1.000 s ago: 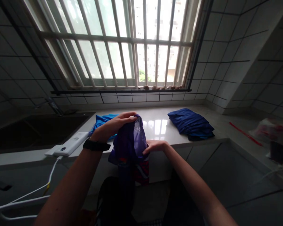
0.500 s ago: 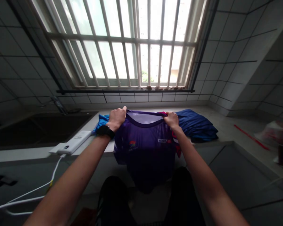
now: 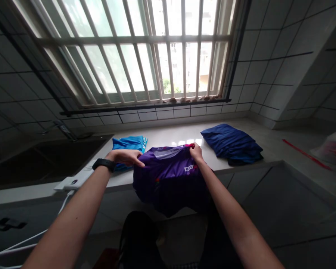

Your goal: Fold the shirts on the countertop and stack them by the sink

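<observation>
A purple shirt [image 3: 170, 179] with a white logo lies over the counter's front edge and hangs down, its neckline toward the window. My right hand [image 3: 196, 152] is closed on the shirt's right shoulder, where a bit of pink shows. At the shirt's left shoulder is my left hand [image 3: 127, 157], a black watch on the wrist, thumb and fingers pinching the purple cloth. Behind that hand a folded bright blue garment [image 3: 128, 142] rests on the counter. A pile of dark blue cloth [image 3: 231, 144] sits to the right of the shirt.
A dark sink [image 3: 81, 149] with a faucet [image 3: 64, 130] is at the left. Beside it, a white power strip [image 3: 75, 182] with cables lies at the counter's edge. A red strip [image 3: 305, 154] and a plastic bag [image 3: 332, 149] are at the right. Behind stands a barred window.
The shirt's neckline has dropped and slackened. My left hand has shifted left and changed its hold, while my right hand moved slightly left and down. More of the bright blue garment shows.
</observation>
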Demonstrator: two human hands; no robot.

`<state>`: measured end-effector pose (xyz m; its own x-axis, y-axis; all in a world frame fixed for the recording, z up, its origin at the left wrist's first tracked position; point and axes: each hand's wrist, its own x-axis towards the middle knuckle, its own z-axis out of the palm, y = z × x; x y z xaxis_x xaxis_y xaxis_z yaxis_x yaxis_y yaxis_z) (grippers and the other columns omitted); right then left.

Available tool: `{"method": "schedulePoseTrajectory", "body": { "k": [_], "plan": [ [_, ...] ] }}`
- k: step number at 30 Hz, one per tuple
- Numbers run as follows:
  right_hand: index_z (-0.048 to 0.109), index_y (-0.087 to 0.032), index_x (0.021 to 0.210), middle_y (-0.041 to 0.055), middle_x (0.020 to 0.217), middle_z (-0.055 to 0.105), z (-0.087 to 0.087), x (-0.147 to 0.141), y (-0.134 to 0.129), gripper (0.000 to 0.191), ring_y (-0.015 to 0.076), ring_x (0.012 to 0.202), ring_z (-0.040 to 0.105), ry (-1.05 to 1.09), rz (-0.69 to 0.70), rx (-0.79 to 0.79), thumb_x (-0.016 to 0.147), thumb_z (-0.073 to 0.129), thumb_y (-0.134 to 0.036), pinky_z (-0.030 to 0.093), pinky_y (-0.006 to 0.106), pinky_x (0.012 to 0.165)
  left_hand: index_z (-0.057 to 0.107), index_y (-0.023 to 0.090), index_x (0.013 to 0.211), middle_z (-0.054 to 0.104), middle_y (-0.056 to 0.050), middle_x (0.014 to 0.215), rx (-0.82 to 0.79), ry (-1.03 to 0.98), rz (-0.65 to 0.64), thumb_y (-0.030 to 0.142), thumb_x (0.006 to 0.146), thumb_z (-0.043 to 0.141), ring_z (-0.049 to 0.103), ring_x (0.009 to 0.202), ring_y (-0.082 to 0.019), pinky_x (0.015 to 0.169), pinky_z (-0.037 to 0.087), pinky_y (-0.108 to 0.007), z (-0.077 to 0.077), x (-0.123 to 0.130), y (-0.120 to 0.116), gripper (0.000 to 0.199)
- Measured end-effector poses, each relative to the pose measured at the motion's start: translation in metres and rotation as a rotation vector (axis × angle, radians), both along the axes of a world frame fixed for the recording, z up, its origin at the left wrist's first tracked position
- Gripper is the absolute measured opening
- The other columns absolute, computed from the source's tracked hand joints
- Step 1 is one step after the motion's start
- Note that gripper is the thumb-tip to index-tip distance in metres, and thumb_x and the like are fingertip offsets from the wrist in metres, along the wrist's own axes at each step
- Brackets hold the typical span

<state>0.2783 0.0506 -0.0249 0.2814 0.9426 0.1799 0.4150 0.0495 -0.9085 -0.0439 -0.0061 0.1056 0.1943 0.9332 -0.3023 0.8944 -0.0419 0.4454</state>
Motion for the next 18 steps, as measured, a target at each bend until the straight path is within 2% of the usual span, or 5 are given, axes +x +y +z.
{"method": "schedulePoseTrajectory", "body": {
  "k": [3, 6, 10, 15, 18],
  "plan": [
    [0.066, -0.02, 0.089, 0.0072, 0.094, 0.076, -0.003, -0.001, 0.002, 0.013, 0.0202, 0.09, 0.07, -0.01, -0.042, 0.012, 0.089, 0.055, -0.025, 0.051, 0.027, 0.083, 0.065, 0.018, 0.063, 0.045, 0.006, 0.048, -0.178, 0.086, 0.004, 0.029, 0.066, 0.082, 0.043, 0.048, -0.011, 0.049, 0.037, -0.023, 0.009, -0.006, 0.007, 0.021],
    [0.063, -0.022, 0.08, 0.0062, 0.087, 0.075, -0.004, -0.001, 0.001, 0.019, 0.0202, 0.085, 0.069, -0.018, -0.035, 0.031, 0.094, 0.053, -0.031, 0.049, 0.027, 0.079, 0.072, 0.016, 0.083, 0.056, 0.001, 0.056, 0.153, 0.171, 0.209, 0.029, 0.079, 0.067, 0.057, 0.056, -0.016, 0.056, 0.046, -0.024, 0.024, -0.002, 0.016, 0.014],
    [0.06, -0.022, 0.075, 0.0057, 0.083, 0.073, -0.006, -0.001, 0.0, 0.024, 0.0203, 0.083, 0.067, -0.055, -0.018, 0.044, 0.094, 0.054, -0.034, 0.048, 0.028, 0.079, 0.069, 0.013, 0.117, 0.075, -0.019, 0.102, 0.677, 0.475, 0.427, 0.026, 0.097, 0.045, 0.073, 0.097, -0.031, 0.084, 0.056, -0.041, 0.029, 0.026, 0.014, 0.034],
    [0.063, -0.021, 0.077, 0.0055, 0.088, 0.073, -0.008, 0.0, 0.003, 0.015, 0.0196, 0.087, 0.067, -0.053, -0.018, 0.059, 0.09, 0.057, -0.028, 0.049, 0.027, 0.084, 0.046, -0.001, 0.143, 0.068, -0.031, 0.121, 0.564, 0.554, 0.259, 0.008, 0.096, 0.033, 0.071, 0.111, -0.035, 0.089, 0.056, -0.044, -0.008, 0.069, 0.006, 0.049],
    [0.065, -0.021, 0.079, 0.005, 0.091, 0.073, -0.009, 0.001, 0.003, 0.012, 0.0193, 0.089, 0.067, -0.057, 0.007, 0.07, 0.087, 0.058, -0.027, 0.049, 0.028, 0.088, 0.043, 0.009, 0.152, 0.064, -0.023, 0.134, 0.488, 0.513, 0.077, 0.017, 0.097, 0.046, 0.066, 0.122, -0.029, 0.098, 0.054, -0.036, -0.041, 0.09, 0.001, 0.055]
  ]
}}
